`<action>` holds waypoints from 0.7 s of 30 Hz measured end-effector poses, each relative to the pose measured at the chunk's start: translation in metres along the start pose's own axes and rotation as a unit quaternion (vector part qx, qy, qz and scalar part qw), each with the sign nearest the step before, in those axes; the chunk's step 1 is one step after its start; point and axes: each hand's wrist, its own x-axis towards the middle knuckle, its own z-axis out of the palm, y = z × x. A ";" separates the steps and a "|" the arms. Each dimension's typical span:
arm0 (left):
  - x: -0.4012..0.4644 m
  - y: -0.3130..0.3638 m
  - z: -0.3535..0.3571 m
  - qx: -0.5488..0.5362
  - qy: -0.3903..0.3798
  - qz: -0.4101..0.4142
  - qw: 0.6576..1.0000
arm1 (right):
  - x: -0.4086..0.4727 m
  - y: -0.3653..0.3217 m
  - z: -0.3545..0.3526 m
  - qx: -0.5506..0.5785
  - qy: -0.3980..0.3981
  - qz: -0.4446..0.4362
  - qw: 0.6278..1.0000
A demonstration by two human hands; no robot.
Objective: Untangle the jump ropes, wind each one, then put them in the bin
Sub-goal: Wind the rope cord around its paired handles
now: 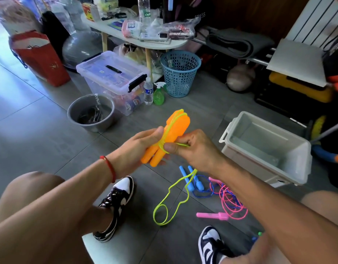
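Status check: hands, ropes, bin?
Left hand grips orange handles; right hand pinches yellow cord, winding. Blue rope, pink rope tangled on floor. White bin open.

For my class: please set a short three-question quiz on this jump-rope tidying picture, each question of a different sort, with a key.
1. True or false: the white bin already holds a wound rope.
2. What colour is the cord being wound round the orange handles?
A. pink
B. yellow-green
C. blue
3. Which hand grips the handles while the other pinches the cord?

Key
1. False; none shows inside.
2. B
3. The left hand grips; the right hand pinches.
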 end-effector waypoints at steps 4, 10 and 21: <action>-0.002 0.002 0.001 -0.063 -0.100 0.000 0.993 | -0.004 0.002 0.005 0.011 -0.011 -0.015 1.000; 0.007 -0.002 0.006 -0.033 -0.013 0.082 0.996 | 0.001 0.007 0.007 -0.055 0.083 0.040 0.994; 0.028 -0.016 -0.013 0.264 0.202 0.071 0.940 | -0.008 -0.006 0.006 -0.319 0.012 0.083 0.944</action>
